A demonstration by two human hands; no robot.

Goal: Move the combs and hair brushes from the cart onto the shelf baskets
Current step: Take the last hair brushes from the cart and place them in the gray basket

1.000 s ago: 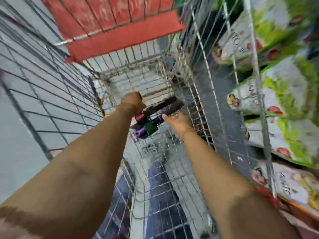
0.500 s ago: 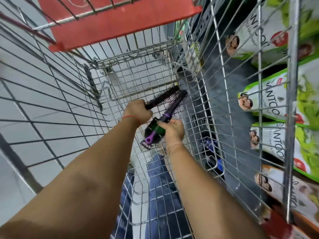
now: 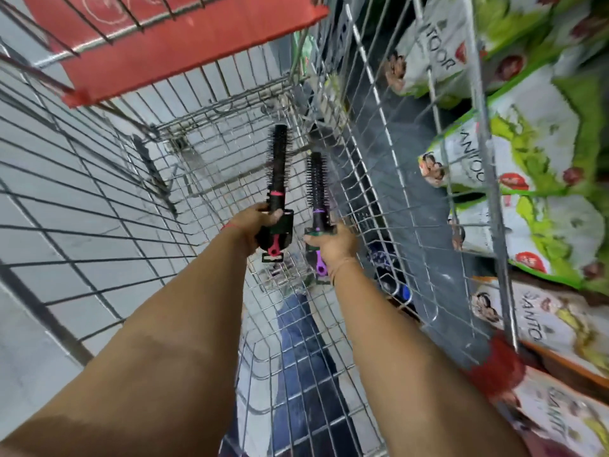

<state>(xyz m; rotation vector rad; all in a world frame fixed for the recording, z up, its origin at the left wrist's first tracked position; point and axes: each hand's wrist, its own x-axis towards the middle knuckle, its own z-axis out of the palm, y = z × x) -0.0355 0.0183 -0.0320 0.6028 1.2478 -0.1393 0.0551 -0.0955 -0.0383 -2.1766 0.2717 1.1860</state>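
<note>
Both my arms reach down into a wire shopping cart. My left hand is shut on the handle of a black round hair brush with pink trim, bristles pointing up and away. My right hand is shut on a second black round hair brush with purple trim, held upright just to the right of the first. The two brushes are apart, side by side above the cart floor. Each handle carries a dark card tag. No shelf basket is in view.
The cart's red child-seat flap is folded at the far end. Green and white packaged bags fill the shelf on the right, behind the cart's wire side. Grey floor tiles show on the left. A red corner cap marks the near right rim.
Both hands have lifted the brushes off the cart floor and drawn them apart; the brushes lay crossed together earlier and now stand upright, one in each hand.
</note>
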